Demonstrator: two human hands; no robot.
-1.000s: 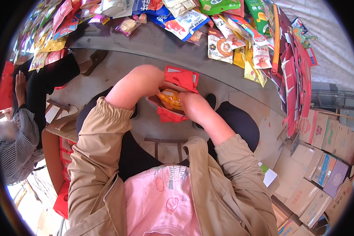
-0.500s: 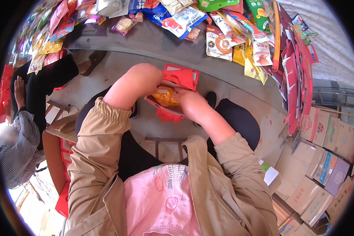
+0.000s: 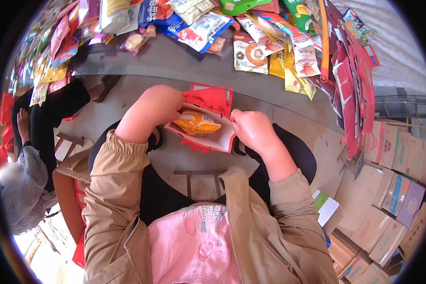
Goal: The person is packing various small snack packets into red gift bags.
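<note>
I see a red paper bag [image 3: 212, 124] with a plain white inside, and in its mouth an orange-yellow snack packet [image 3: 197, 123]. My left hand [image 3: 158, 104] and right hand [image 3: 251, 130] come out of tan jacket sleeves [image 3: 113, 189], over a pink shirt [image 3: 194, 241] with a faint red line drawing. The table [image 3: 175, 64] is grey, strewn with packets [image 3: 250, 52] in blue, white, yellow, green, pink and orange. A stack of red bags [image 3: 352, 90] lies along its right edge. The person on the left wears a shirt [image 3: 26, 194] with thin grey and white stripes. Brown cardboard boxes [image 3: 388, 189] sit at the lower right, one purple, one green and white.
</note>
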